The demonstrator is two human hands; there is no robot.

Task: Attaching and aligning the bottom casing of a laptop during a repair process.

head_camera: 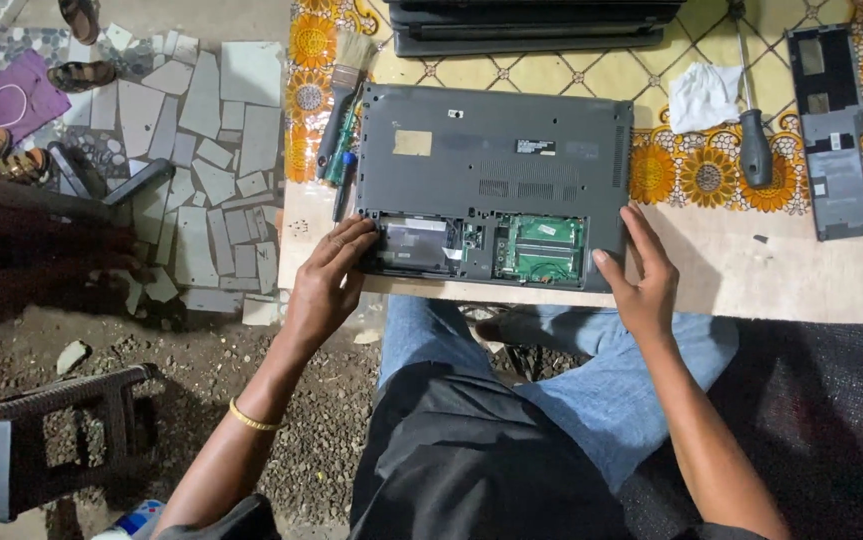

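Laptop (496, 190): dark grey, turned underside up, lying near the front edge of the worktop (771, 280); service hatch off along the near edge, green circuit board (546, 248) and silver drive bay (413, 245) exposed. Left hand (329, 280): fingers spread over the near-left corner of the laptop, tips touching the edge of the open bay, grip loose, nothing grasped; thin gold bangle (253, 420) on the forearm. Right hand (641, 270): laid flat against the near-right corner of the laptop, fingers extended, thumb against the front edge, grip released, nothing held. Paintbrush (343, 85): black handle, pale bristles, lying just beside the laptop's left edge (bristles pointing away from the person); a blue-tipped tool (343, 185) alongside it, too small to identify further. Screwdriver (754, 140): dark handle, thin shaft, lying to the right of the laptop, apart from it. White cloth (703, 95): crumpled, just left of the screwdriver. Grey cover panel (833, 130): long, narrow, lying well to the right, near the worktop's right end. Second dark laptop (531, 25): at the far edge, partly cut off by the frame. Worktop covering: yellow patterned sheet with orange flowers at the rear, plain pale board at the front. Blue jeans (611, 390) and black garment below the worktop. Floor (201, 130) to the left: broken pale tile pieces, gravel nearer, sandals (81, 72) at far left.
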